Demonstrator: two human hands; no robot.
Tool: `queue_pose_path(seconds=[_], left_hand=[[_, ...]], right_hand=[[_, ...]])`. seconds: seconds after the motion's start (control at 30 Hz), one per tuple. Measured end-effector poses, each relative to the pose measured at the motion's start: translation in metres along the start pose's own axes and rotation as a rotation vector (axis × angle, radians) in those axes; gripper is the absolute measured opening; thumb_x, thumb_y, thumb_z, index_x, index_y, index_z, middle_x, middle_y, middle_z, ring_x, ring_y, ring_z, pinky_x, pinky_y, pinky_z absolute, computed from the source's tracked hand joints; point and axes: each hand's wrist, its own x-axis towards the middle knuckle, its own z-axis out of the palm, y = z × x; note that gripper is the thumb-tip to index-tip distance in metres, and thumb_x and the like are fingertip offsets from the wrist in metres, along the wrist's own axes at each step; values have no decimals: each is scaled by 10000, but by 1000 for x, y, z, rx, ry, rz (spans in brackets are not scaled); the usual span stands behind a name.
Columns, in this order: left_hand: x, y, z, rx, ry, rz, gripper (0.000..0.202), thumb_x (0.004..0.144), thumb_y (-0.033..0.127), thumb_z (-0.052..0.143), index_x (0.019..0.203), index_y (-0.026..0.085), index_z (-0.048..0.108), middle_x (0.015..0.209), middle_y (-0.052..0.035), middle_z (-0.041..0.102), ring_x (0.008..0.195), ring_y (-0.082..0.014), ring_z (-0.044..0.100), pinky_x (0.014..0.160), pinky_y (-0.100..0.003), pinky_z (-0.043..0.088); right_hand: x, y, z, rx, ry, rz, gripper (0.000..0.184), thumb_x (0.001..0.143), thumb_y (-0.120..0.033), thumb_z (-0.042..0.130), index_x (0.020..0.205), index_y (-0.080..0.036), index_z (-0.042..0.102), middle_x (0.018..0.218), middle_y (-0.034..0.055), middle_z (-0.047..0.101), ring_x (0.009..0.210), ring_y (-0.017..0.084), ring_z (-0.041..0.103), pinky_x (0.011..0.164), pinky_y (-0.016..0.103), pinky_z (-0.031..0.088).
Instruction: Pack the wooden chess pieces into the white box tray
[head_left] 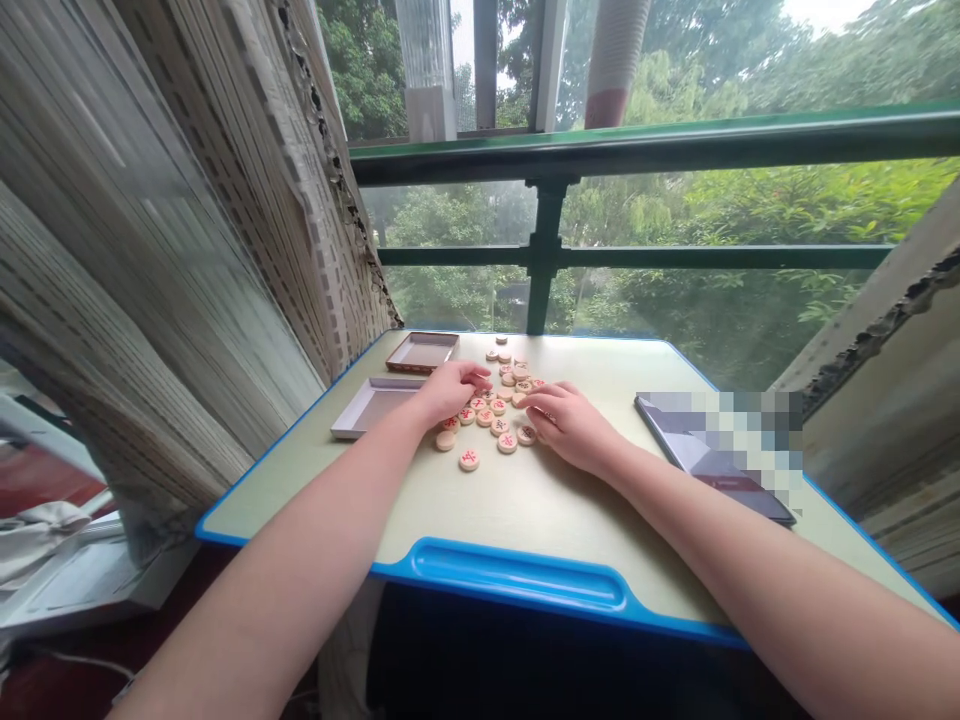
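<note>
Your pale, blue-edged tabletop (442, 510) sits by a green rail (652, 150) and curtains (187, 200). Round pieces (498, 407) spread from near its far edge to the middle, between your left hand (454, 388) and right hand (566, 418); I can't see if either grips one

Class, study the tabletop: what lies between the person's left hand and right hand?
The head view shows a cluster of round, pale pieces, several marked with red characters, between the left hand and the right hand.
</note>
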Motion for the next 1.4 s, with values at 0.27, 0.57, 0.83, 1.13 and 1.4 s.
queue_pose_path(seconds=[0.27,0.57,0.83,1.13,1.4], left_hand=[[-8,12,-8,77,54,-24,366,701,59,469,1010,155,641,1039,-68,681,743,-143,641,605,-235,498],[-15,18,-23,574,1,47,222,669,268,605,844,198,722,828,-41,700,701,-180,618,614,-248,463],[-9,14,-22,615,5,23,275,778,281,511,953,167,691,832,-48,705,613,-134,584,561,-225,417],[-14,20,-23,936,49,15,272,780,250,469,937,215,687,934,-64,692,805,-195,597,664,-257,408],[-32,37,-40,950,-100,-149,240,652,256,572,852,248,704,872,-19,699,707,-175,590,580,-235,401]], right_hand=[[-1,0,-3,-42,-56,-42,247,871,-284,469,879,-200,701,930,57,688,926,210,531,866,348,389],[2,0,0,-23,-11,187,197,832,-274,523,863,-213,708,935,53,681,848,202,500,803,327,385],[2,-1,-3,-16,0,300,180,788,-332,572,818,-249,729,926,21,699,884,231,478,796,340,380],[3,1,-6,-68,-35,249,241,845,-355,502,814,-227,704,864,29,706,837,219,486,734,310,369],[5,2,0,-143,-10,283,411,902,-363,367,638,-203,638,687,48,668,738,204,426,726,322,321]])
